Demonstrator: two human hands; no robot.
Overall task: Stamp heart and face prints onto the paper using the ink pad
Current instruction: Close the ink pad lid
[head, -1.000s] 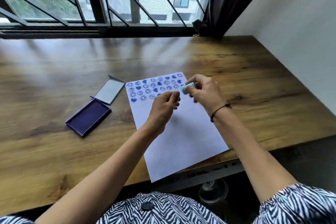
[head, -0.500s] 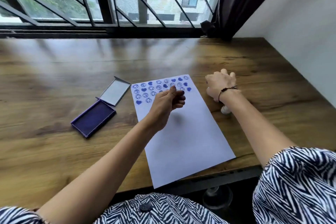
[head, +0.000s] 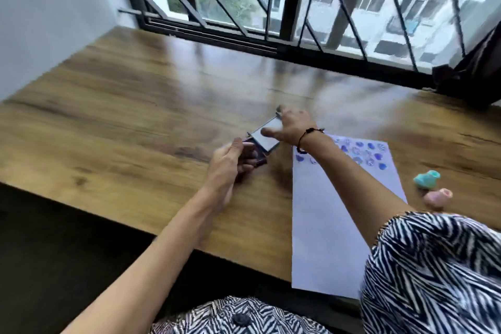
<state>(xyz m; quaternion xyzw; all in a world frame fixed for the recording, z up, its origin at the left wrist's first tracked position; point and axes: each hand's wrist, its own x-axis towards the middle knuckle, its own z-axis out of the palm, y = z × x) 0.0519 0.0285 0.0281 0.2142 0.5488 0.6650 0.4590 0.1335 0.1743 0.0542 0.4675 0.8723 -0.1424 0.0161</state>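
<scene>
Purple ink pad (head: pixel 254 156) sits on the wooden table (head: pixel 122 116), just left of the paper (head: pixel 325 225), with its hinged lid (head: pixel 267 137) raised and tilted toward the window (head: pixel 298 8). The pad and lid together run diagonally, from near-left to far-right.

Left hand (head: pixel 233 163): fingers curled around the near end of the pad's base, thumb on top, gripping it. Most of the base is hidden under this hand.

Right hand (head: pixel 294 127): reaches across the paper's far-left corner, fingers spread and apart. The thumb lies on the lid's pale inner face and the other fingers reach over its far edge. Whether it actually clamps the lid cannot be told, as the frame is motion-blurred. A dark bracelet (head: pixel 309 137) sits on the wrist.

The paper lies lengthwise away from the person, its near end overhanging the table edge. Blue heart and face prints (head: pixel 363 153) fill rows along its far end only.

A teal stamp (head: pixel 425 179) and a pink stamp (head: pixel 437 198) rest on the table just right of the paper, neither touched by a hand. Their print faces cannot be made out.
</scene>
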